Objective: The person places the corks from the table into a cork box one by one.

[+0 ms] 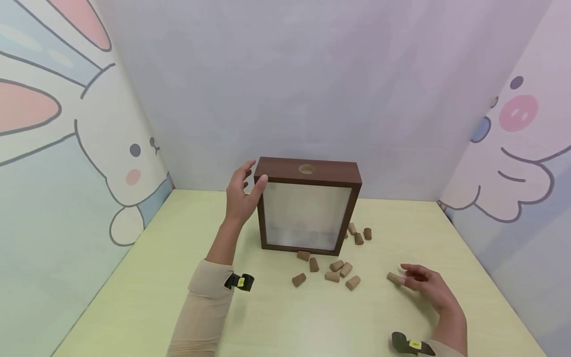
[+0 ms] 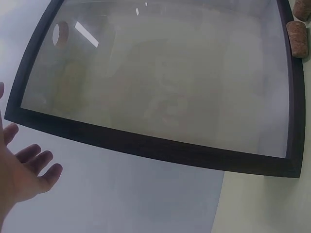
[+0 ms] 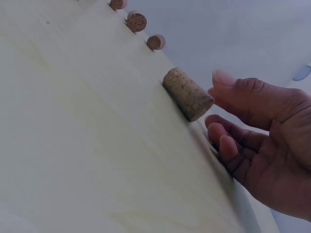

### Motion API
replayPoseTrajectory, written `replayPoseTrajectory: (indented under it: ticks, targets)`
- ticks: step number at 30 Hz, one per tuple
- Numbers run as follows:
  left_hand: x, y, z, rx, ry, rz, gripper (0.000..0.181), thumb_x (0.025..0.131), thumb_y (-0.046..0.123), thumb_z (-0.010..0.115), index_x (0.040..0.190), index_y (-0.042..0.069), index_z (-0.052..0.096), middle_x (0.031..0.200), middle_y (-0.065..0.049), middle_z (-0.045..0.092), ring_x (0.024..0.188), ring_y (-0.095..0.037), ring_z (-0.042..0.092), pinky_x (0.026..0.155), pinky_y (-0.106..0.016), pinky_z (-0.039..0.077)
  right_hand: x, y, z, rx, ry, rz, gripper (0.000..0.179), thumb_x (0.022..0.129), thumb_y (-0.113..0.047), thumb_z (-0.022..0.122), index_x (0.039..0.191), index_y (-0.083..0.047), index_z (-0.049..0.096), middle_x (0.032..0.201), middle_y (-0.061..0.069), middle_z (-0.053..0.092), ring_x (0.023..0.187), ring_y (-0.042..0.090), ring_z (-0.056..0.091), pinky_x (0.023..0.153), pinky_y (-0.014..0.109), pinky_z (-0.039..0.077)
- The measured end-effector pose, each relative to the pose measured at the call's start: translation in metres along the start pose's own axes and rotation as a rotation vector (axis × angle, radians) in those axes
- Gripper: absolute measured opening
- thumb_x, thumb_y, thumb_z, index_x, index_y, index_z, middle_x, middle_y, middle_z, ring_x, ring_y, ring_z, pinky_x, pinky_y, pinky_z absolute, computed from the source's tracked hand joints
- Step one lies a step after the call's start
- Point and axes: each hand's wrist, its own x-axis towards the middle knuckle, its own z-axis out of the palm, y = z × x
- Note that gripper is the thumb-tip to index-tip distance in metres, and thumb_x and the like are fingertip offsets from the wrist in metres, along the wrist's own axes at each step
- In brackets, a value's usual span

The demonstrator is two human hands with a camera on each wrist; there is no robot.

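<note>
Your left hand (image 1: 241,196) rests with spread, straight fingers against the upper left corner of the frame box (image 1: 308,206), which stands upright at the back of the table (image 1: 134,297). Your right hand (image 1: 426,285), fingers loosely curled and holding nothing, sits just beside a lying cork (image 1: 393,277); the wrist view shows a small gap. More corks (image 1: 332,270) lie before the box.

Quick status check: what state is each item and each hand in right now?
Box frame: upright on the table, top hole open.
Left hand: fingers straight, at the frame's top left corner.
Right hand: relaxed, holding nothing.
Nearest cork: lying on its side by the right fingertips.
Other corks: scattered loose before the frame.
</note>
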Motion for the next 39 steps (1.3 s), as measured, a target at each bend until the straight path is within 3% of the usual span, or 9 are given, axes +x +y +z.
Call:
replayPoseTrajectory:
  ticks: [6, 13, 20, 25, 29, 31, 34, 39]
  targets:
    - [0.015, 0.0, 0.006, -0.062, -0.024, -0.053, 0.053, 0.088, 0.037, 0.057, 0.135, 0.014, 0.049, 0.135, -0.005, 0.045, 0.12, -0.026, 0.044, 0.09, -0.048, 0.036, 0.001, -0.004, -0.001, -0.079, -0.038, -0.006, 0.056, 0.081, -0.028, 0.072, 0.125, 0.002, 0.055, 0.112, 0.014, 0.057, 0.091, 0.017, 0.052, 0.072, 0.03, 0.042]
    - [0.028, -0.004, 0.012, -0.052, -0.144, -0.119, 0.064, 0.085, 0.053, 0.055, 0.139, 0.019, 0.044, 0.14, 0.001, 0.04, 0.127, -0.017, 0.034, 0.095, -0.046, 0.033, 0.004, -0.013, -0.005, -0.167, -0.071, -0.004, 0.047, 0.08, -0.024, 0.072, 0.116, 0.003, 0.061, 0.102, 0.012, 0.061, 0.085, 0.02, 0.052, 0.068, 0.033, 0.043]
    - [0.028, -0.006, 0.009, -0.135, -0.224, -0.235, 0.05, 0.087, 0.045, 0.056, 0.131, 0.022, 0.048, 0.138, 0.004, 0.041, 0.126, -0.015, 0.035, 0.096, -0.047, 0.032, 0.003, -0.014, -0.002, -0.163, -0.072, 0.021, 0.045, 0.079, -0.024, 0.073, 0.113, 0.003, 0.063, 0.1, 0.01, 0.061, 0.083, 0.02, 0.05, 0.068, 0.033, 0.042]
    - [0.024, -0.006, 0.009, -0.187, -0.253, -0.259, 0.046, 0.089, 0.036, 0.057, 0.131, 0.021, 0.047, 0.139, 0.001, 0.039, 0.126, -0.018, 0.034, 0.097, -0.048, 0.03, -0.002, -0.01, 0.0, -0.151, -0.036, 0.004, 0.046, 0.081, -0.026, 0.072, 0.115, 0.004, 0.062, 0.104, 0.012, 0.063, 0.086, 0.016, 0.052, 0.069, 0.031, 0.043]
    - [0.018, 0.005, 0.008, -0.202, -0.25, -0.28, 0.047, 0.09, 0.029, 0.056, 0.132, 0.013, 0.045, 0.141, -0.005, 0.037, 0.127, -0.023, 0.032, 0.097, -0.05, 0.029, -0.01, -0.01, 0.003, -0.108, 0.02, 0.0, 0.046, 0.083, -0.026, 0.069, 0.119, 0.003, 0.061, 0.109, 0.013, 0.063, 0.089, 0.009, 0.053, 0.071, 0.027, 0.043]
    - [0.016, 0.004, 0.01, -0.194, -0.225, -0.256, 0.048, 0.089, 0.034, 0.055, 0.132, 0.013, 0.045, 0.139, -0.005, 0.037, 0.127, -0.022, 0.032, 0.097, -0.05, 0.028, -0.011, -0.011, 0.004, -0.076, 0.029, -0.003, 0.046, 0.084, -0.025, 0.069, 0.12, 0.002, 0.06, 0.11, 0.012, 0.063, 0.089, 0.007, 0.053, 0.071, 0.026, 0.043]
    - [0.012, 0.014, 0.011, -0.203, -0.182, -0.204, 0.049, 0.09, 0.031, 0.053, 0.132, 0.008, 0.044, 0.137, -0.009, 0.038, 0.126, -0.023, 0.031, 0.099, -0.051, 0.024, -0.011, -0.014, 0.005, -0.024, 0.019, -0.005, 0.045, 0.084, -0.022, 0.069, 0.12, 0.003, 0.059, 0.108, 0.012, 0.063, 0.086, 0.008, 0.055, 0.07, 0.027, 0.044]
    - [0.012, 0.023, 0.016, -0.243, -0.124, -0.145, 0.046, 0.09, 0.022, 0.048, 0.128, -0.003, 0.043, 0.135, -0.017, 0.037, 0.126, -0.026, 0.03, 0.101, -0.05, 0.02, -0.01, -0.027, 0.006, -0.029, -0.007, -0.052, 0.045, 0.085, -0.024, 0.068, 0.122, 0.001, 0.059, 0.107, 0.011, 0.064, 0.088, 0.009, 0.058, 0.074, 0.025, 0.043]
